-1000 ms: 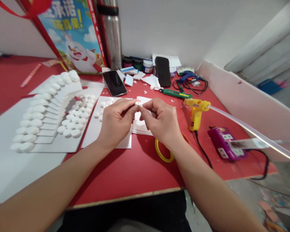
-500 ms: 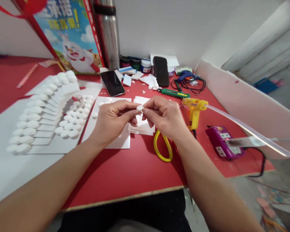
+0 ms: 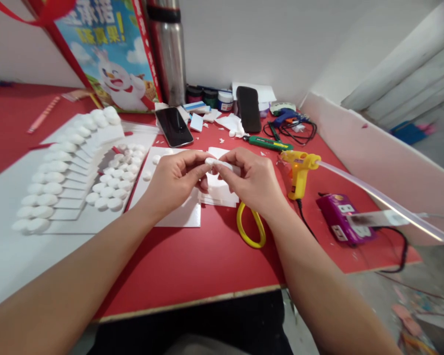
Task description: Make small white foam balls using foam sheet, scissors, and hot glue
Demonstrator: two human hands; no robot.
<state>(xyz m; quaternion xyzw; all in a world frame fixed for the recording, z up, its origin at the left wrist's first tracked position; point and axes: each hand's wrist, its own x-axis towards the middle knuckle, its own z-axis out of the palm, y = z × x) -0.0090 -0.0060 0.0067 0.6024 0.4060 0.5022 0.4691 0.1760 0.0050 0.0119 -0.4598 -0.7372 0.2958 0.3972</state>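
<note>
Left hand (image 3: 172, 180), right hand (image 3: 257, 180): grip pinched on white piece (image 3: 209, 161), slightly left of before.

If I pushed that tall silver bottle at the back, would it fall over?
The bottle might tip if pushed high up, since it stands tall and narrow. It probably wouldn't squash, because it looks like metal. Its smooth, shiny side could feel slippery too.

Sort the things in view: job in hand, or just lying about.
Probably the job: white piece pinched between left hand and right hand; white discs; white cards; perhaps glue gun.

Probably lying about: left phone; right phone; steel bottle; printed bag.
</note>
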